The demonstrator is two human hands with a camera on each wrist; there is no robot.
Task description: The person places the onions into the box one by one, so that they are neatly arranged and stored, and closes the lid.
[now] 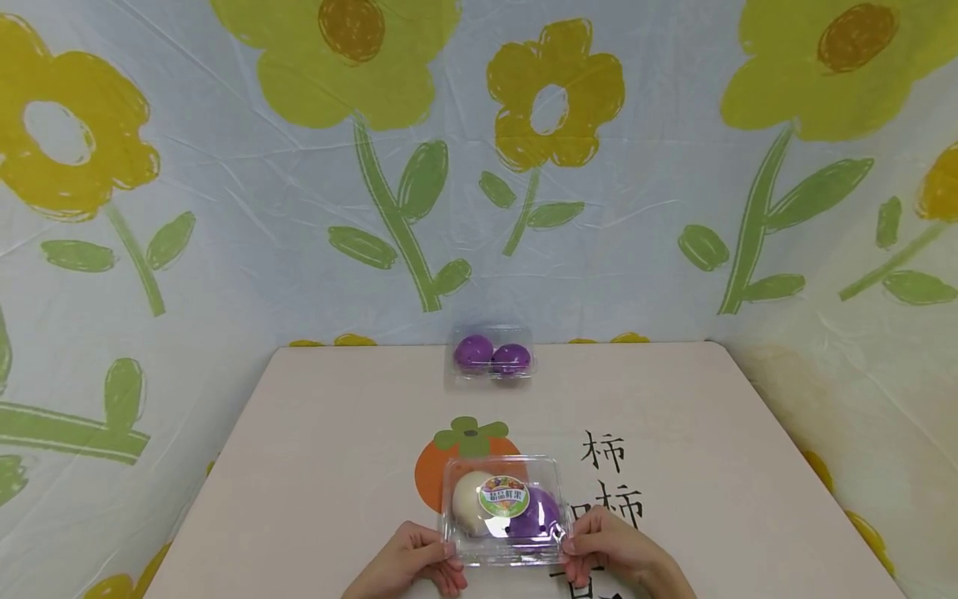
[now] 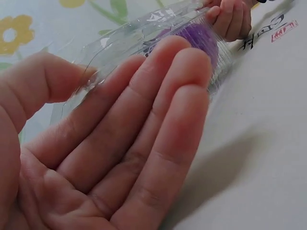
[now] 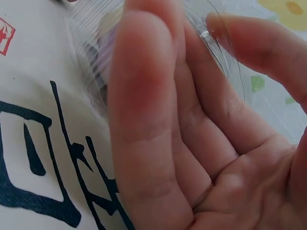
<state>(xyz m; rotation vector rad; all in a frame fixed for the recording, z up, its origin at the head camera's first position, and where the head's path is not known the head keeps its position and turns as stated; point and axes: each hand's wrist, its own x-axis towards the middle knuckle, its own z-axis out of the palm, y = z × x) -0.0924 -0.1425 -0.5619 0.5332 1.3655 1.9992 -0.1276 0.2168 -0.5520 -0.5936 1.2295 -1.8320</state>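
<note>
A clear plastic clamshell box (image 1: 466, 545) with a round label on its lid is held between both hands at the near middle of the table. Inside it sit a cream-coloured round item (image 1: 466, 503) and a purple round item (image 1: 545, 512). My left hand (image 1: 416, 556) pinches the box's near left corner between thumb and fingers. At the near right corner, my right hand (image 1: 615, 545) pinches the rim likewise. In the left wrist view the thumb presses the plastic edge, and the purple item (image 2: 199, 38) shows behind the fingers. The lid appears closed.
Near the table's back edge stands another clear box (image 1: 490, 376) with two purple round items inside. The pale table (image 1: 337, 433) bears a printed persimmon (image 1: 430, 474) and dark characters. Flower-patterned cloth (image 1: 599, 274) encloses the back and sides.
</note>
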